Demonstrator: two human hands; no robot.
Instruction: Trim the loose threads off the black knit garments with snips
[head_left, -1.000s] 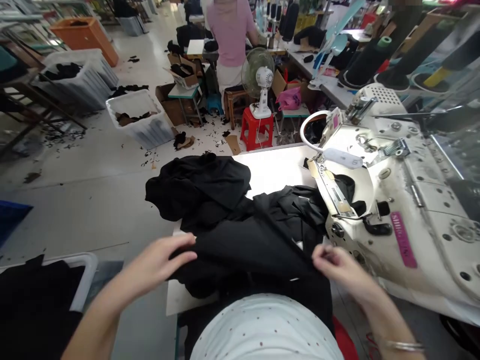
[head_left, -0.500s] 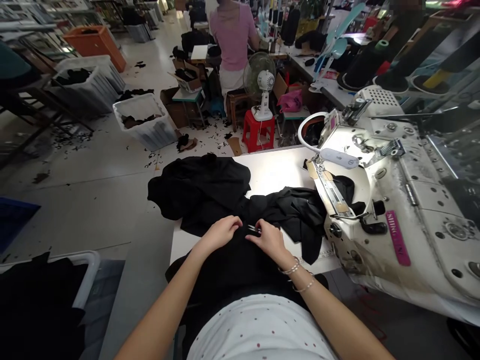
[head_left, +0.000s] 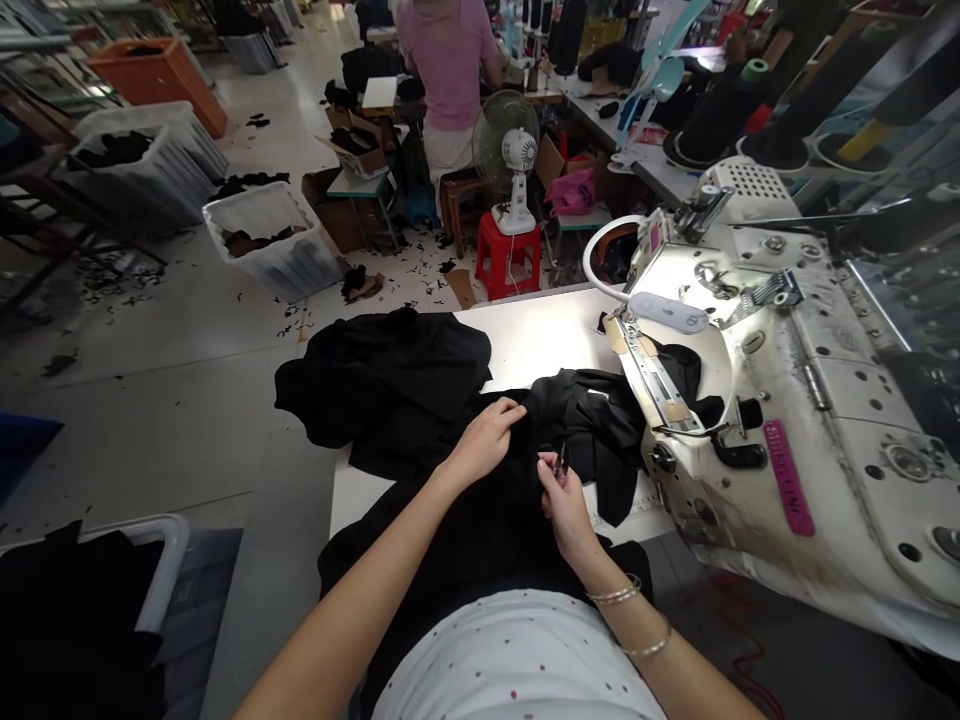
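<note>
My left hand (head_left: 487, 437) is closed on a fold of black fabric (head_left: 382, 375), with its fingertips pinching the cloth near the middle of the table. To the right and a little nearer me, my right hand (head_left: 564, 505) grips small thread snips (head_left: 562, 462), their dark blades pointing up and away from me. The black cloth spreads over the white table (head_left: 536, 335) and down onto my lap. Its right-hand bunch reaches the sewing machine (head_left: 750, 420), and a small white label (head_left: 598, 393) shows on that part.
A lit lamp (head_left: 667, 312) on a bent neck hangs by the machine's arm. Large dark thread cones (head_left: 720, 120) stand behind it. Beyond the table are a fan (head_left: 519, 160) on a red stool (head_left: 508, 255), a white crate (head_left: 270, 240) and a person in pink (head_left: 450, 70).
My left hand has moved right and away from me along the cloth. My right hand has shifted right and toward me, turning the snips upward. The view has swung slightly.
</note>
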